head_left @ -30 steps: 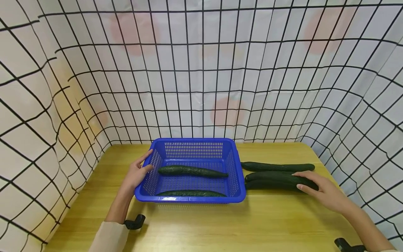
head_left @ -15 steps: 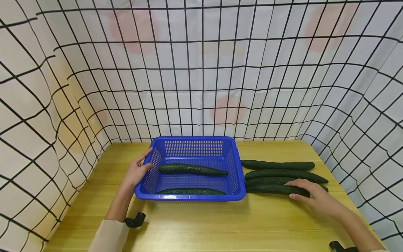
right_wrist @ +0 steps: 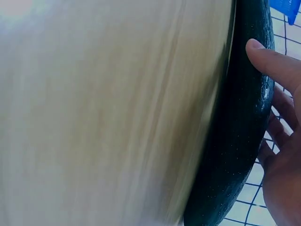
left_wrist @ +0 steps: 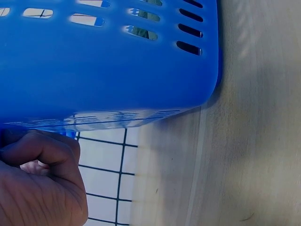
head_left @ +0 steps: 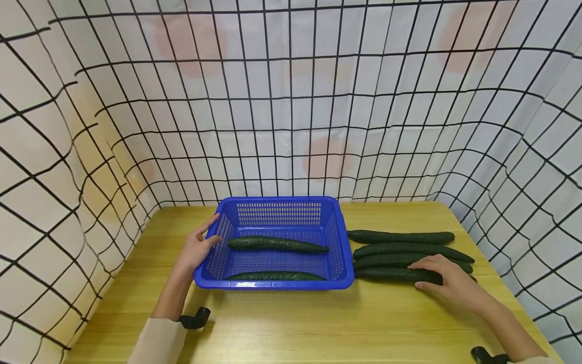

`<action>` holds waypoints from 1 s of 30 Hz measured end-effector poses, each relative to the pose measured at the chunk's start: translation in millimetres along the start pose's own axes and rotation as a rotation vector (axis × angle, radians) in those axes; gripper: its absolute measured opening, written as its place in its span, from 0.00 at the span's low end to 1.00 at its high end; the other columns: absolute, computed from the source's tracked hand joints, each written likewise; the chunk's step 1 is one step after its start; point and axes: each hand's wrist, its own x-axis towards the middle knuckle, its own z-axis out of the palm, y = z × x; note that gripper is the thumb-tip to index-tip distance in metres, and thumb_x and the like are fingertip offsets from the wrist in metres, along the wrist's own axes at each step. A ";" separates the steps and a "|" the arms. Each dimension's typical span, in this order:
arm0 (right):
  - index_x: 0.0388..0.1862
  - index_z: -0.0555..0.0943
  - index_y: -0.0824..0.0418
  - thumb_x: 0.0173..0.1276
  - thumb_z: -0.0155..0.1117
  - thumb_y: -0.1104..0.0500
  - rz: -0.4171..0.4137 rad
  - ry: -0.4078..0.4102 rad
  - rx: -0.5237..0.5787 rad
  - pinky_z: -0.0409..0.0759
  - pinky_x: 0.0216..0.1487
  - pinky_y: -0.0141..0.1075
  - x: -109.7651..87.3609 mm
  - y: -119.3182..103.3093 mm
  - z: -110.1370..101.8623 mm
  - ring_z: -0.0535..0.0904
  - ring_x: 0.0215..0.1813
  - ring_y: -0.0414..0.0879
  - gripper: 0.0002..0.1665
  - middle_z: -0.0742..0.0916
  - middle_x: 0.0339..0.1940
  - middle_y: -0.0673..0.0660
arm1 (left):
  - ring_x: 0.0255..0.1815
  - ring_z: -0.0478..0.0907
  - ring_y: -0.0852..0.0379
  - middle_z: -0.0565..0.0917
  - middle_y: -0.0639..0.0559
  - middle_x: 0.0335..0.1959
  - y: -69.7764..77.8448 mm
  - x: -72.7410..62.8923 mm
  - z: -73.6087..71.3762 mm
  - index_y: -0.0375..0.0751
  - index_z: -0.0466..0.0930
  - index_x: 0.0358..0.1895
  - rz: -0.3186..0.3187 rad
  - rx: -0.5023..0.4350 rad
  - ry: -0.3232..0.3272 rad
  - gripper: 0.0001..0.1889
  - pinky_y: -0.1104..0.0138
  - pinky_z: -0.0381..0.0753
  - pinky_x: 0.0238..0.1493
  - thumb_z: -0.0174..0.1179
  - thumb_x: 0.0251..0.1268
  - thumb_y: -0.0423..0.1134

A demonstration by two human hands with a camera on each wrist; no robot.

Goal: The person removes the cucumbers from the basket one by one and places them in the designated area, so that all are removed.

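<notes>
My left hand grips the left rim of a blue plastic basket, thumb over the edge; the left wrist view shows curled fingers at the basket's underside. Inside lie two dark green cucumbers, one across the middle and one along the near wall, partly hidden by the rim. Right of the basket, my right hand holds the nearest cucumber around its right part. Its thumb presses the near side, with the other fingers over the far side.
Behind the held cucumber lie three more, roughly parallel: a close one, a middle one and a far one beside the basket. The wooden table is bounded by white walls with black grid lines.
My right hand has come nearer and slightly left. The bunched cucumbers have spread out, the front ones now lying separately side by side. The left hand and basket have stayed put.
</notes>
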 end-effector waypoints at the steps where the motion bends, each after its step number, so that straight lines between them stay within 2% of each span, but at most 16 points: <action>1: 0.58 0.85 0.41 0.64 0.76 0.48 0.005 0.001 -0.008 0.84 0.49 0.44 0.0 -0.1 0.8 0.75 0.56 0.37 0.23 0.85 0.54 0.41 | 0.53 0.86 0.35 0.68 0.25 0.73 -0.2 0.0 0.0 0.66 0.56 0.82 -0.001 0.004 0.002 0.37 0.49 0.90 0.44 0.54 0.75 0.35; 5: 0.57 0.85 0.40 0.64 0.76 0.47 0.033 0.004 -0.017 0.84 0.50 0.46 1.1 -2.3 0.3 0.76 0.56 0.41 0.22 0.85 0.55 0.43 | 0.55 0.84 0.33 0.68 0.25 0.74 -0.3 0.2 -0.2 0.66 0.56 0.82 0.001 0.011 0.004 0.36 0.49 0.90 0.44 0.54 0.76 0.35; 9: 0.56 0.84 0.43 0.64 0.76 0.49 0.045 0.011 0.010 0.84 0.48 0.43 5.1 -5.6 -2.8 0.78 0.53 0.42 0.21 0.85 0.54 0.44 | 0.56 0.84 0.32 0.68 0.25 0.74 0.0 0.0 -0.5 0.65 0.56 0.82 0.010 0.009 0.001 0.37 0.49 0.90 0.44 0.54 0.76 0.35; 15: 0.55 0.85 0.49 0.68 0.73 0.53 0.041 0.043 0.076 0.80 0.40 0.34 15.3 -9.0 -6.2 0.76 0.43 0.34 0.17 0.86 0.46 0.43 | 0.57 0.83 0.31 0.67 0.25 0.75 0.9 -0.8 -1.0 0.65 0.56 0.82 0.019 0.013 -0.004 0.37 0.48 0.90 0.45 0.54 0.75 0.34; 19: 0.55 0.85 0.52 0.70 0.71 0.53 0.045 0.059 0.072 0.81 0.39 0.34 29.1 -13.5 -10.3 0.78 0.42 0.32 0.15 0.86 0.45 0.43 | 0.56 0.84 0.33 0.68 0.25 0.74 1.5 -1.3 -0.8 0.64 0.57 0.82 0.021 0.014 0.003 0.37 0.49 0.90 0.45 0.54 0.75 0.34; 23: 0.57 0.85 0.53 0.73 0.68 0.52 0.058 0.052 0.067 0.85 0.46 0.38 46.0 -23.0 -15.4 0.82 0.47 0.38 0.16 0.88 0.49 0.45 | 0.53 0.85 0.37 0.69 0.24 0.73 2.0 -2.3 0.2 0.65 0.57 0.82 0.020 0.012 0.004 0.37 0.51 0.90 0.44 0.54 0.75 0.34; 26: 0.59 0.84 0.54 0.75 0.66 0.52 0.044 0.039 0.079 0.85 0.48 0.42 60.3 -32.4 -18.1 0.84 0.48 0.42 0.17 0.88 0.50 0.48 | 0.54 0.85 0.36 0.68 0.24 0.73 2.3 -3.0 0.8 0.64 0.57 0.82 0.022 0.010 0.002 0.37 0.50 0.90 0.44 0.54 0.75 0.34; 30: 0.59 0.84 0.54 0.76 0.65 0.52 0.014 0.025 0.102 0.85 0.48 0.42 80.3 -45.4 -20.5 0.84 0.48 0.41 0.17 0.89 0.50 0.51 | 0.56 0.84 0.34 0.67 0.24 0.74 2.6 -3.3 1.2 0.65 0.57 0.82 0.023 0.014 -0.003 0.37 0.49 0.90 0.45 0.54 0.75 0.34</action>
